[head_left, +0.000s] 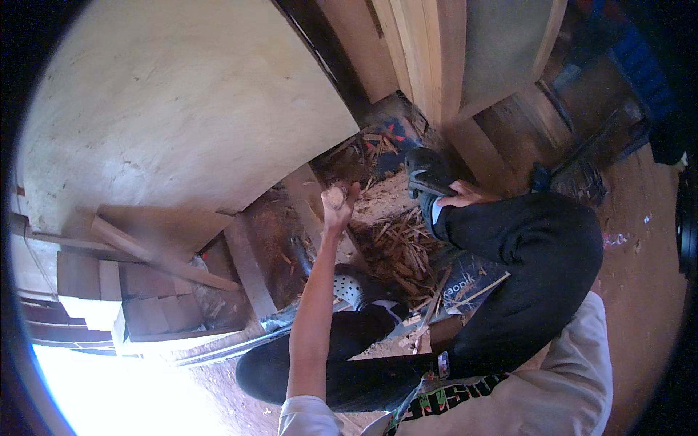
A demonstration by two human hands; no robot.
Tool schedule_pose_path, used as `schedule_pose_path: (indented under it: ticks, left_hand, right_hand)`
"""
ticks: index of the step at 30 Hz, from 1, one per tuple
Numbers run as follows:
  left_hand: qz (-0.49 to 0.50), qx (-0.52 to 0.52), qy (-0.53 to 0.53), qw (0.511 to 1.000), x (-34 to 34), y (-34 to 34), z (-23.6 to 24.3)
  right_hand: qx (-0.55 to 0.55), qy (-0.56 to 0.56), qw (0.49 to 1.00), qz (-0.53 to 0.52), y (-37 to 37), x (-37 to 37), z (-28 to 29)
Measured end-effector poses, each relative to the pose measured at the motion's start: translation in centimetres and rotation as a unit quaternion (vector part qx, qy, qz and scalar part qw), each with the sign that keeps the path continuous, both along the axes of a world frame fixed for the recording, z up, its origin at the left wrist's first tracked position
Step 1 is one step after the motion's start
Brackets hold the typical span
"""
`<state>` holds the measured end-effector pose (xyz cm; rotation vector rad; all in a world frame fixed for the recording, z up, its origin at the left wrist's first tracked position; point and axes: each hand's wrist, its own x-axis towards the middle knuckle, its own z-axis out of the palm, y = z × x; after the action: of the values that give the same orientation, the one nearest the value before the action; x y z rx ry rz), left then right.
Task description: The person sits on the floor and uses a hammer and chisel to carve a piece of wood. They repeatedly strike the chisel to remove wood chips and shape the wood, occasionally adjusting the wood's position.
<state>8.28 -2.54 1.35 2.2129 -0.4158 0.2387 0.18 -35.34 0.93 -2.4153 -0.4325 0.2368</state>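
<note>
My left hand [337,218] is closed round a wooden handle with a pale, round end [336,197], seen almost end-on; its far part is hidden. At the dark shoe [419,163] on my raised right foot, my right hand [471,195] has its fingers curled in. A dark, bar-like shape [432,187] lies at those fingertips, and I cannot make out whether it is a tool or part of the shoe. Between my feet lies a pale, rough piece of wood [385,198], with wood chips [404,251] heaped beside it.
A large pale board [182,94] leans at the far left. Upright planks [425,51] stand at the back. Wooden offcuts [160,301] are stacked on the left, near a bright opening. My left foot wears a light, perforated clog [347,288]. Bare brown ground [640,291] shows at right.
</note>
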Motion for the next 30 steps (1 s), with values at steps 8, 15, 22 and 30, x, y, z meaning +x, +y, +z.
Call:
schedule_pose_path:
  ticks: [8, 15, 22, 30]
  left_hand:
    - [-0.031, -0.154, 0.191, 0.969, -1.5, 0.9, -1.9]
    - [-0.005, -0.307, 0.074, 0.949, -3.1, 0.0, -5.6]
    - [0.109, -0.372, -0.002, 0.922, -2.7, 0.4, -9.2]
    - [0.147, -0.028, -0.116, 0.982, -2.1, -1.6, -6.0]
  right_hand:
    - [-0.018, 0.238, 0.971, -0.001, 0.4, 0.7, 4.5]
    - [0.025, 0.33, 0.938, -0.102, -0.1, 4.4, 6.2]
    - [-0.032, 0.184, 0.973, -0.136, -1.3, 8.5, 23.6]
    - [0.267, 0.13, 0.934, -0.2, 8.3, -2.4, 25.4]
